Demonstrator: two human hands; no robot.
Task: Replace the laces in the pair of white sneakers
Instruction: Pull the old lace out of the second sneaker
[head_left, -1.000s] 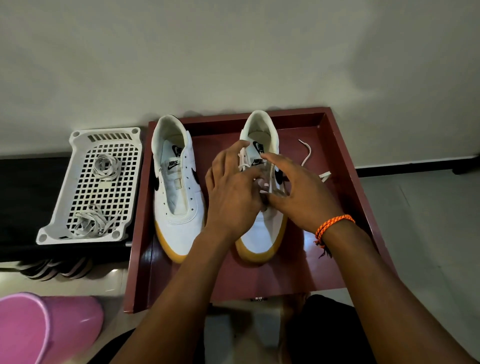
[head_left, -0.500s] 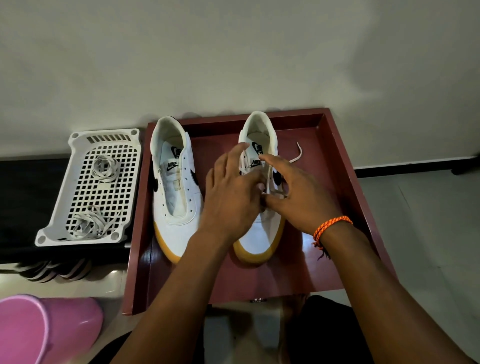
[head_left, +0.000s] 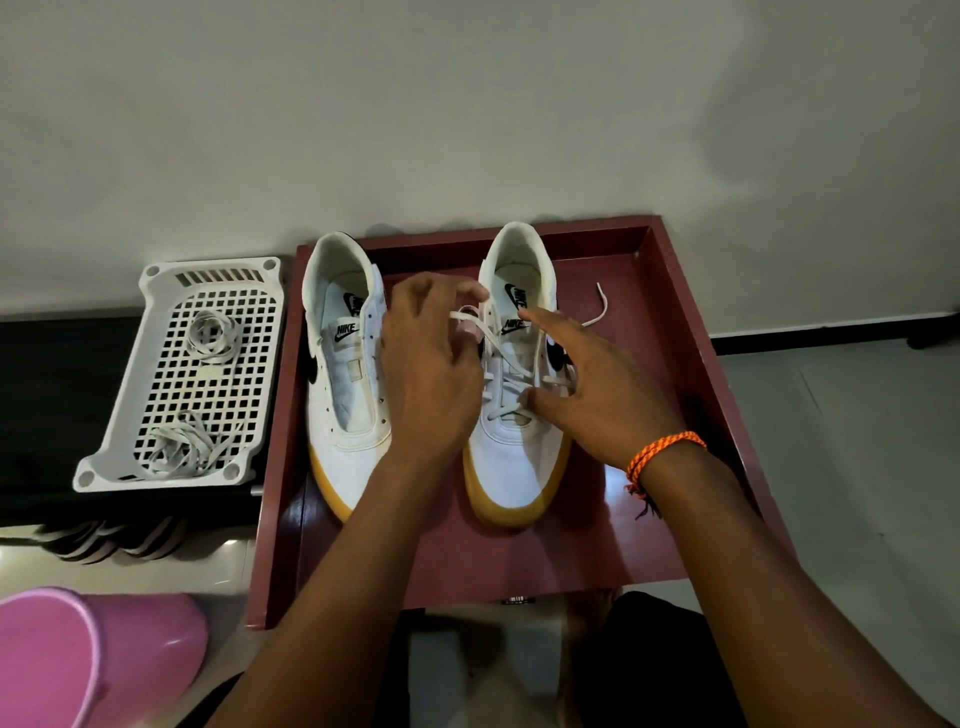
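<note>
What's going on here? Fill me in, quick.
A person is lacing the right-hand white sneaker in a dark red tray. The left hand pinches one end of the white lace near the tongue, while the right hand rests on the shoe's side, its grip on nothing clear. The left-hand sneaker has no lace yet. Two loose bundles of laces lie in the white plastic basket beside the tray.

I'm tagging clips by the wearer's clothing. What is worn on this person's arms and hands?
Both forearms are bare, with no sleeves in view. The left hand wears nothing: no glove, ring or watch shows. At the wrist of the right hand sits an orange braided thread bracelet with dark flecks and a loose dark tail hanging off it.
</note>
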